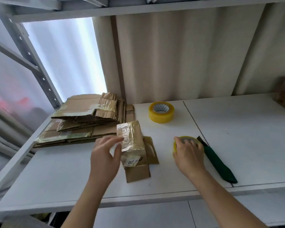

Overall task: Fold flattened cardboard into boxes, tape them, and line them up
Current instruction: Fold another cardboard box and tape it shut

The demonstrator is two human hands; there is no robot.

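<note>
Brown cardboard, glossy with old tape, makes the small box [132, 142] at the middle of the white tabletop [237, 129]. The left hand [105, 153] holds it at its left side, thumb and fingers curled around the edge. Its near flaps [137, 173] lie open and flat on the tabletop, so I cannot see if something is inside. The right hand [188, 153] rests on a yellow tape roll [186, 141], fingers curled over its top, just left of a green-handled knife [218, 163].

To do this step well, I think the left hand should keep the box square and press the flaps shut before the tape comes.

A second tape roll [161, 112] stands farther away. The stack of flattened cardboard [79, 122] waits at the far left.
</note>
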